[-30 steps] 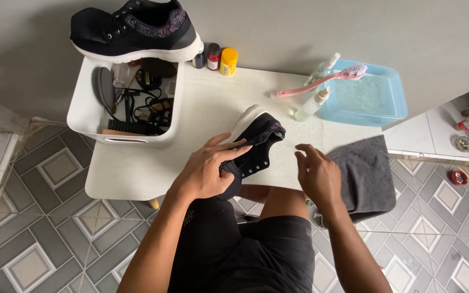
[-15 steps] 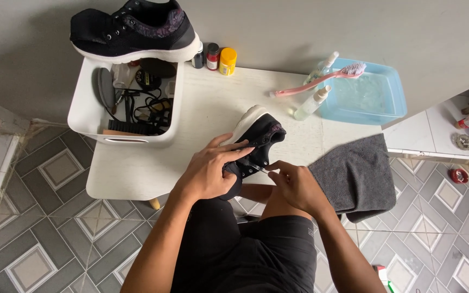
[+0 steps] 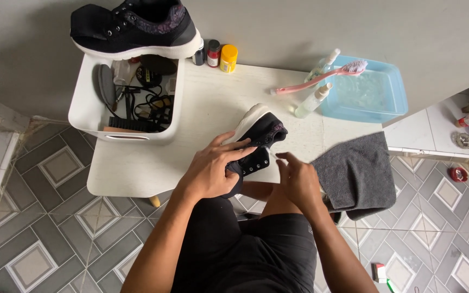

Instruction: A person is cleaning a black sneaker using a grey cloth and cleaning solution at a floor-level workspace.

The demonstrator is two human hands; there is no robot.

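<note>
A black sneaker with a white sole is held on its side over the near edge of the white table. My left hand grips it across the front and the eyelet side. My right hand is at the shoe's right side, fingers curled beside the eyelets; whether it pinches a lace I cannot tell. A second black sneaker rests on top of the white tub at the table's far left.
The white tub holds brushes and dark cords. Small bottles stand behind it. A blue basin of water with a pink brush and a spray bottle sits at right. A grey towel hangs off the table edge. Tiled floor below.
My right hand has come from the open air at right over to the shoe's eyelet side. The left hand keeps its hold and the shoe has hardly moved.
</note>
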